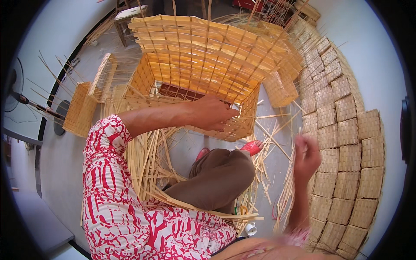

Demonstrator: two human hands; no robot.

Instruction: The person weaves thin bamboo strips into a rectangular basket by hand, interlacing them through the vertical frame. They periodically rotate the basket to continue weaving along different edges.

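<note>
A large basket (203, 52) of woven bamboo strips stands before me, its tall back wall leaning away and loose stake ends sticking up from it. Over its near right side lies my left hand (212, 113), thumb in front and fingers bent over the weave, gripping it. Off to the right, apart from the basket, my right hand (307, 158) is raised. Its fingers are curled in and slightly blurred, so whatever they may pinch cannot be made out. Loose bamboo strips (149, 160) lie across my lap and the floor beside my brown-trousered leg (212, 177).
Many finished-looking woven boxes (338, 134) are stacked along the right wall. Smaller woven pieces (80, 108) with long loose ends stand at left, near a fan (15, 86). A stool (128, 15) is at the back left. A white roll-like object (250, 229) lies by my side.
</note>
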